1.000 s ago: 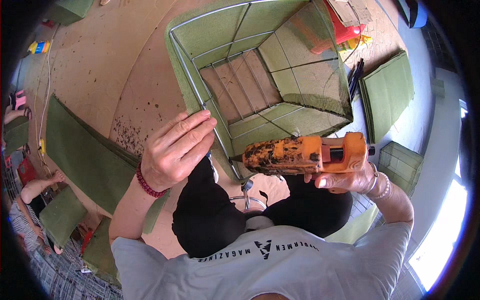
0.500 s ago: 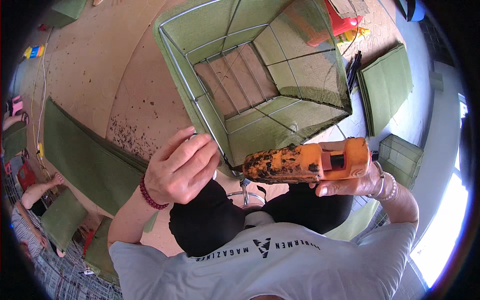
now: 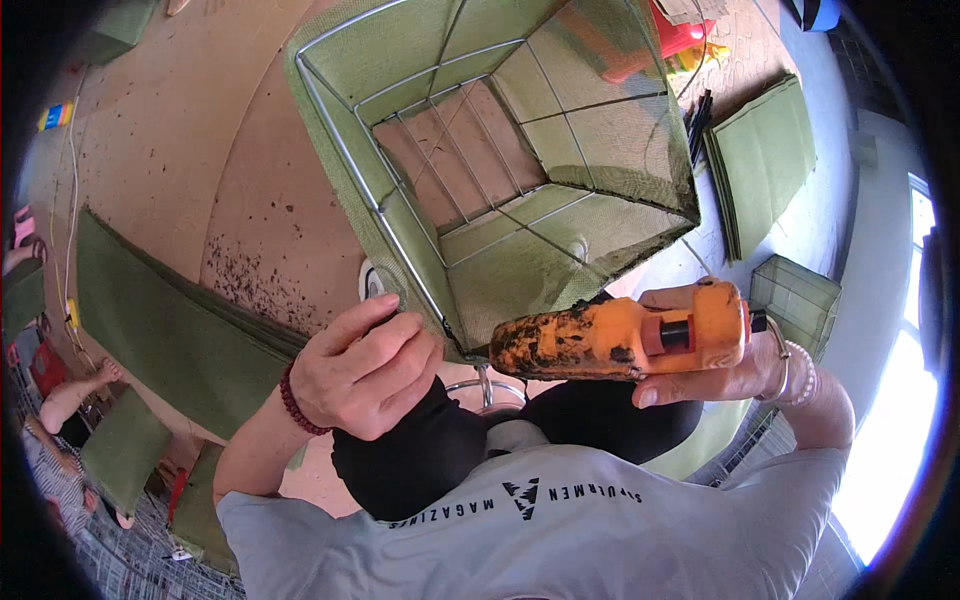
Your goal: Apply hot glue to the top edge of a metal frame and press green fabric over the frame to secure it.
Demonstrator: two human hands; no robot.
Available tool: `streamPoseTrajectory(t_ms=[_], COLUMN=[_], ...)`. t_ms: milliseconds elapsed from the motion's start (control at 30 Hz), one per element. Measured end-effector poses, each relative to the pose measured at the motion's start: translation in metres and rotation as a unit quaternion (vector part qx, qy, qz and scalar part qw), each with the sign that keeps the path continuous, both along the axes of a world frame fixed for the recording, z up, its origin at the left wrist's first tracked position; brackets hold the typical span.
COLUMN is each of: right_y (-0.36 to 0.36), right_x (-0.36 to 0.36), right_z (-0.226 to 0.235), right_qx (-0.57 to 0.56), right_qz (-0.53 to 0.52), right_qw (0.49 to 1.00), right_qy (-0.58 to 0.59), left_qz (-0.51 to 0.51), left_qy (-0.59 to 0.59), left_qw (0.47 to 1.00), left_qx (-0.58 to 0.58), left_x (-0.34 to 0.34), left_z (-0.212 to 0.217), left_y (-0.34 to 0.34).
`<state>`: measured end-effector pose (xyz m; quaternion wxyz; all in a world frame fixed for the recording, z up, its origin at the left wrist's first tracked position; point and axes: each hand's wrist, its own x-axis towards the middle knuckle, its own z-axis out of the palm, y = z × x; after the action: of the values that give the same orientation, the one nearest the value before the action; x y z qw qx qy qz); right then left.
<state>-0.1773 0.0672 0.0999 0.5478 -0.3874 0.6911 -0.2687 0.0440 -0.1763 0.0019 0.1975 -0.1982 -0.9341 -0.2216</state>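
Observation:
In my right hand (image 3: 700, 382) is an orange glue gun (image 3: 610, 340), smeared with black at its front half and pointing left. Its front end lies close to the near corner of a box-shaped wire frame (image 3: 375, 190) covered with green mesh cloth (image 3: 520, 245). The frame's open side faces me, and black smears run along its right and lower edges. Beside the lower left edge, my left hand (image 3: 365, 370) has its fingers bent inward. The undersides of those fingers are hidden, so whatever they hold cannot be made out.
Long green sheets (image 3: 170, 315) lie stacked on the left floor, near dark crumbs (image 3: 250, 275). Another green stack (image 3: 765, 165) lies right, with a small wire frame (image 3: 798, 300) closer by. A person's arm (image 3: 75, 395) and cables (image 3: 72, 200) show far left.
The glue gun's front end has shifted right, away from the frame's near corner. My left hand has come down along the edge toward me. The whole view has shifted slightly.

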Motion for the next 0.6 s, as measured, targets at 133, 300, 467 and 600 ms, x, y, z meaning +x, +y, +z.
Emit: streamPoseTrajectory(t_ms=[133,300,467,600], right_y=[-0.004,-0.013,-0.008,-0.002], right_x=[-0.001,-0.003,0.001,0.004], right_z=[0.006,0.013,0.009,0.004], right_qx=[0.051,0.092,0.072,0.053], right_qz=[-0.046,-0.007,0.001,-0.021], right_qw=[0.995,0.995,0.997,0.997], right_qy=[-0.078,-0.044,-0.023,-0.050], left_qz=[-0.015,-0.018,-0.039,-0.037], left_qy=[-0.009,0.013,0.023,0.022], left_qw=[1.000,0.999,0.998,0.998], left_qx=[0.017,0.038,0.033,0.039], left_x=[-0.001,0.000,0.002,0.000], left_z=[0.001,-0.003,-0.005,-0.005], left_y=[0.002,0.007,0.006,0.005])
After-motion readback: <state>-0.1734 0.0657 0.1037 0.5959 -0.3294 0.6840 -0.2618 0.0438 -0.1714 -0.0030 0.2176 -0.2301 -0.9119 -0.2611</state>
